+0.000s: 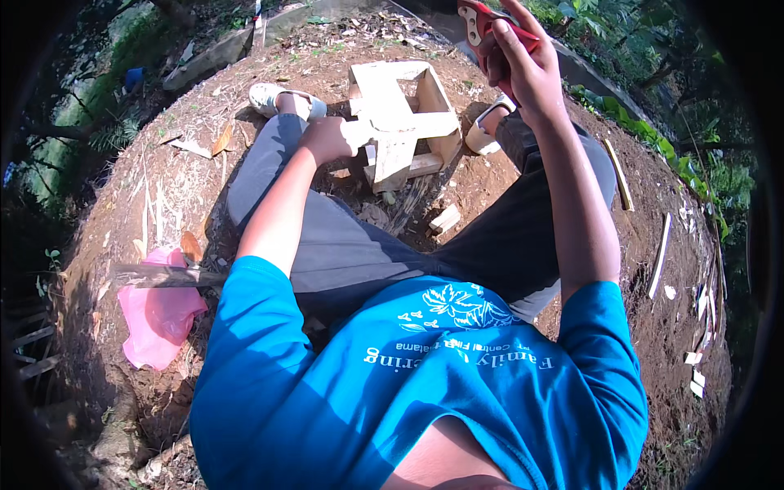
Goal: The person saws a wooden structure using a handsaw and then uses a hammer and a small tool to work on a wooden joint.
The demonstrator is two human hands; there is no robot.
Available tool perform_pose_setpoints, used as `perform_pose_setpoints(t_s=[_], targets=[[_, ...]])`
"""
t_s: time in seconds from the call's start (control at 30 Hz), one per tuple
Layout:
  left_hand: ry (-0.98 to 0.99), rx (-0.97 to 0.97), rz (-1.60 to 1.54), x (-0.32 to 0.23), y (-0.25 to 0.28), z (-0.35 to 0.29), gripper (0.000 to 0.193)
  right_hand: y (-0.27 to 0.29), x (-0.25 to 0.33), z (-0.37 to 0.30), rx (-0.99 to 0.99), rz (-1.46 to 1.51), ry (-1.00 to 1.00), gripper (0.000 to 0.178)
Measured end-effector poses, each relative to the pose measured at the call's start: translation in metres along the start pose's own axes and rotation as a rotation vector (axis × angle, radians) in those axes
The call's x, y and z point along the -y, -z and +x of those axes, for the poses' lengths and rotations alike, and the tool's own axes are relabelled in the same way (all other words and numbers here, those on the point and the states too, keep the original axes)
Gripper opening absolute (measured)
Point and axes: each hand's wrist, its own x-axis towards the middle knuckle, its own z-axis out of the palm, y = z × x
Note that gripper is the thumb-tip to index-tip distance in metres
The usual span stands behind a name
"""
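A small box-like frame of pale wood point(437, 124) stands on the soil between my feet, with open gaps between its boards. My left hand point(327, 139) is closed at its left side, on the end of a light wooden strip point(358, 133) that lies against the frame. Raised to the upper right, my right hand point(535, 77) grips a red tool point(523, 37) with a silver, holed metal part. The picture's top edge cuts off part of that tool, and its kind cannot be made out. It is apart from the frame.
A short wood block point(445, 219) lies between my legs. At the left are a pink plastic bag point(159, 327) and a grey wooden stick point(167, 276) across it. Thin wood strips point(660, 257) and scraps lie at the right. Plants and low edging border the ground.
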Motion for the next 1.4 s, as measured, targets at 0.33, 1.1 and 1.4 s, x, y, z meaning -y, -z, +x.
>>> perform_pose_setpoints(t_s=[0.33,1.1,1.4], targets=[[0.179,-0.193,-0.182,-0.029,-0.058,-0.004,0.05,-0.096,-0.026,-0.151,-0.014,-0.115,-0.205,0.059],[0.204,-0.106,-0.306,-0.026,-0.043,-0.014,0.06,-0.065,-0.037,-0.175,-0.068,0.016,-0.515,0.055],[0.238,-0.093,-0.225,-0.062,-0.016,-0.008,0.053,-0.037,-0.027,-0.167,-0.063,-0.106,-0.585,0.059]])
